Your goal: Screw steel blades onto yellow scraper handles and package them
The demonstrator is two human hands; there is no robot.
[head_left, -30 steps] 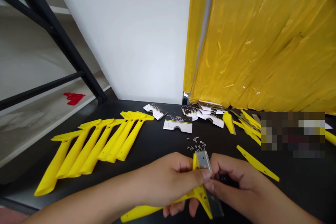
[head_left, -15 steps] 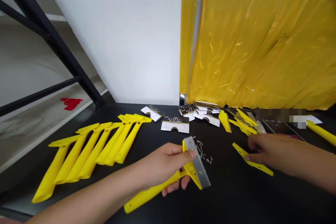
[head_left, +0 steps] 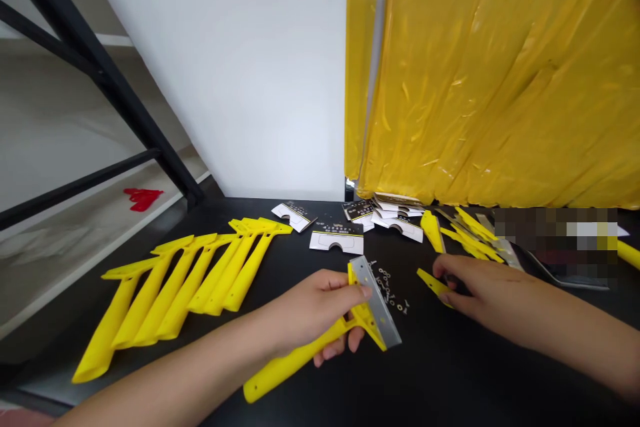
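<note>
My left hand [head_left: 320, 310] is closed around a yellow scraper handle [head_left: 295, 363], its thumb pressing a flat grey blade [head_left: 377, 303] against the scraper's head. To the right, my right hand [head_left: 465, 283] pinches a flat yellow strip [head_left: 430, 281] between thumb and fingers; part of the strip is hidden behind the hand. Small screws and nuts [head_left: 387, 287] lie on the black table just beyond the blade. Several yellow scraper handles [head_left: 200, 280] rest in a slanted row on the left.
White and black cards [head_left: 337, 239] lie at the back middle, more in a pile beside them. Yellow strips and metal blades [head_left: 473, 233] are heaped at the back right. A black metal frame [head_left: 125, 107] stands left, and yellow wrapped material [head_left: 500, 80] rises behind the table.
My right hand has moved left with the yellow strip, toward the screws and the blade. My left hand still holds the scraper and blade, almost unmoved.
</note>
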